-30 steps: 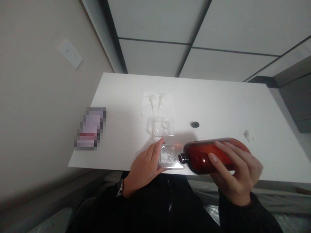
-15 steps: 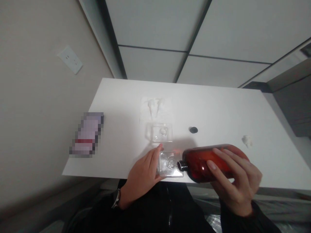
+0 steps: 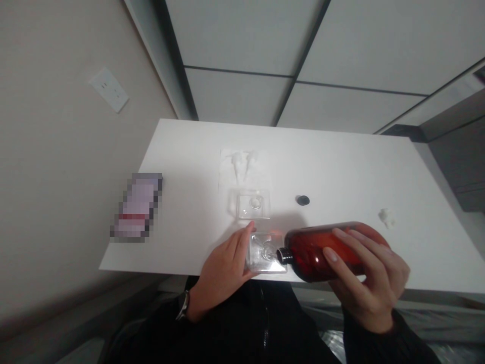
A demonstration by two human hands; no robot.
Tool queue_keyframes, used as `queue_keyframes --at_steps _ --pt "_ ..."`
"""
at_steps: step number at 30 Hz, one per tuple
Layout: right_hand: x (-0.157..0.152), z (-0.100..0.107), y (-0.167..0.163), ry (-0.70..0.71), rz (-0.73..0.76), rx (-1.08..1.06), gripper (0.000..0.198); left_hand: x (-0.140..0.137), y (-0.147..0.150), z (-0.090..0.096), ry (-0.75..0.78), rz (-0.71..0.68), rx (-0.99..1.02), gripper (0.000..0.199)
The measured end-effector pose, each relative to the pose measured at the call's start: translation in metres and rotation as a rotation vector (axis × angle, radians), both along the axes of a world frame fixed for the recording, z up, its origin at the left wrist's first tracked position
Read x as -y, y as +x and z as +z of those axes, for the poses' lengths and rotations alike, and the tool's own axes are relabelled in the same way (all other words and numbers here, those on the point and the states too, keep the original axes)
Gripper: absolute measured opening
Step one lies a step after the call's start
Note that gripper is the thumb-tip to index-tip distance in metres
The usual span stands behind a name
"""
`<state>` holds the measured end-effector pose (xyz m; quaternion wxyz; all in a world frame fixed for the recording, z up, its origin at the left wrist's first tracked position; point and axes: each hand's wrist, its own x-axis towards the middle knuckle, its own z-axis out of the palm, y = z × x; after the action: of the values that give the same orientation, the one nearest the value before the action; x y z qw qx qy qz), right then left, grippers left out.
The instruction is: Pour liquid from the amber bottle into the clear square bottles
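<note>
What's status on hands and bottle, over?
Left hand touching near clear container. Right hand gripping tipped amber bottle, mouth at that container. Far clear container beyond, apart from bottle.

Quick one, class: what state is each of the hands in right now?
Left hand: against the left side of the nearer clear container; whether it grips cannot be told.
Right hand: closed around the tilted red-brown bottle.
</note>
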<state>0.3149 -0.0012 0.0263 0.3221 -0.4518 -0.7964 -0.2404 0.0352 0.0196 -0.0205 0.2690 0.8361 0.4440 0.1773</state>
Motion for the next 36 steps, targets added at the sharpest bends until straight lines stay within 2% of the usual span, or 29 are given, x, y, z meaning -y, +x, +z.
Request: queue_keyframes --at_steps 4,10,23,30,36 --pt "0.002 0.000 -0.002 -0.020 -0.055 -0.030 0.057 0.000 0.000 0.000 -0.004 -0.005 0.002 0.118" --pt "0.001 0.000 0.008 -0.008 0.016 0.037 0.044 0.000 0.000 0.002 -0.026 -0.004 -0.004 0.115" --pt "0.000 -0.001 0.013 0.004 0.029 0.059 0.056 0.000 0.000 0.002 0.000 0.000 0.002 0.122" --pt "-0.001 0.001 0.013 -0.006 0.035 0.066 0.063 0.000 0.001 0.002 0.014 0.000 0.011 0.117" --pt "-0.002 0.006 0.007 0.001 0.021 0.053 0.066 -0.001 0.001 0.004 0.000 -0.002 0.006 0.127"
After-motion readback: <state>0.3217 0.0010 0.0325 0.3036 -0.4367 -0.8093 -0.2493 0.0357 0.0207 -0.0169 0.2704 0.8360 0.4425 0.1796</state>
